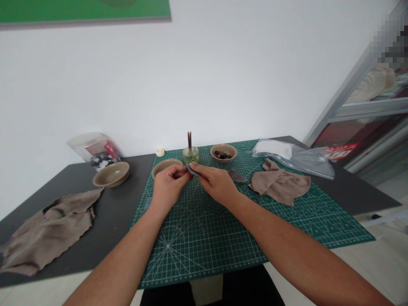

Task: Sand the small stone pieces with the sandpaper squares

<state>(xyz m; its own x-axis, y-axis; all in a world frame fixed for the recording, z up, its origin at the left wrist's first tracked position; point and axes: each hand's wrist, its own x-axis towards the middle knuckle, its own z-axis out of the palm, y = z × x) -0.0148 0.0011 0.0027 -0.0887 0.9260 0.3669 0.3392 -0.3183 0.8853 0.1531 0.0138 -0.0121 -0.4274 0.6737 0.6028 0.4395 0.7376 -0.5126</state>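
a white wall (242,76) fills the background, with a green panel (79,10) cut off by the top edge and a shelf unit (372,106) at the right, its upper corner blurred into blocks. a dark grey table (108,229) bears a green gridded mat (197,250), partly covered by the forearms. one brown cloth (60,225) lies rumpled at the left, another cloth (283,185) on the mat at the right, near a clear plastic bag (309,161) with something white inside.

the left hand (170,185) and right hand (219,183) meet over the mat. a clear jar (92,146) holds black and white things, its base hidden behind a bowl (111,175). the left hand hides part of a middle bowl (165,163), whose contents cannot be seen; the far bowl (235,152) holds dark pieces. a glass vessel (190,153) with green contents has a brown stick (189,139) rising from it.

smallest is a grey piece (193,169), pinched between thumb and fingers of both hands, mostly covered; what it is cannot be told.
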